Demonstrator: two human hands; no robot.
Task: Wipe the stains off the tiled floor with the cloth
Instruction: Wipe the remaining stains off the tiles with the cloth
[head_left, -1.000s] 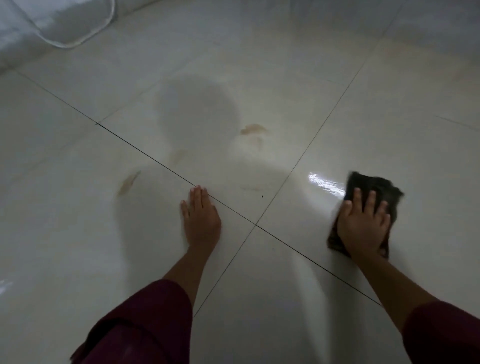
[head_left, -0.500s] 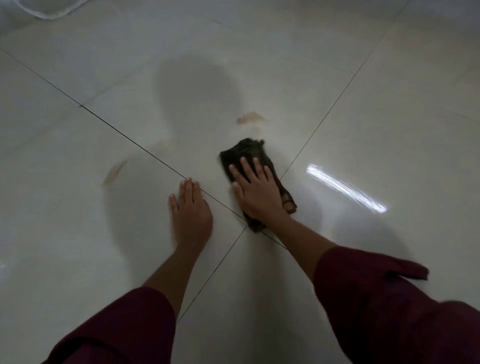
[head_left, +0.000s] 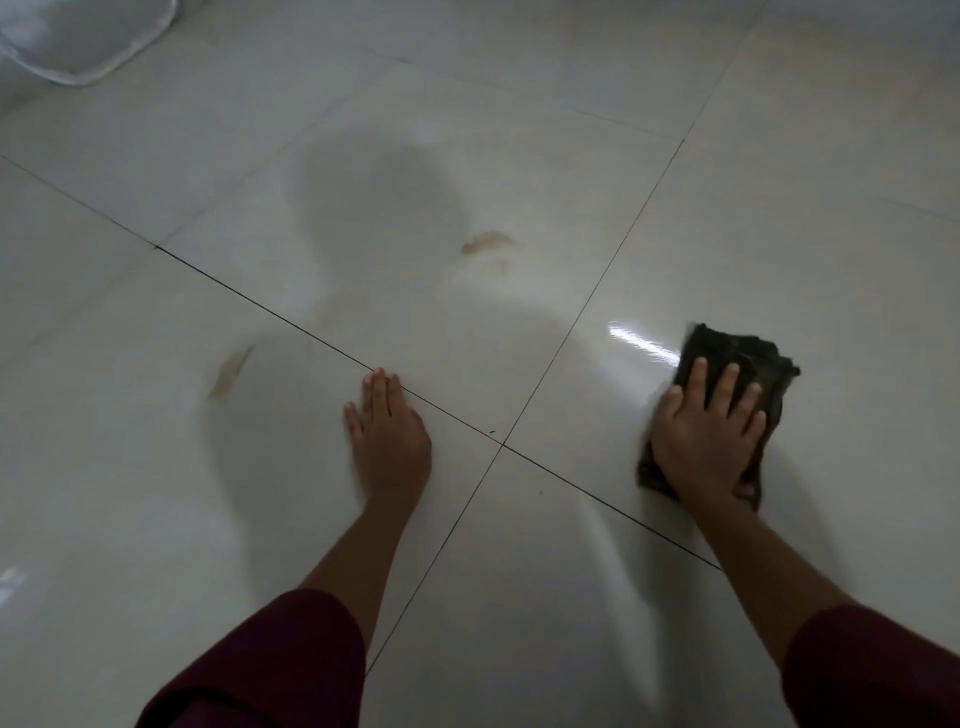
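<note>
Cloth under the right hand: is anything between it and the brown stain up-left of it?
Nothing visible. Between the cloth and the stain lies only bare floor, crossed by one grout line. The left hand rests flat, off that path.

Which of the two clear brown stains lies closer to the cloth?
The upper stain, on the far middle tile. The slanted streak lies left of the left hand, much farther from the cloth under the right hand.

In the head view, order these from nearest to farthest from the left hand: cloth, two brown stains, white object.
1. Streak stain, to the left.
2. Far stain, ahead.
3. Cloth, to the right.
4. White object, far-left corner.
</note>
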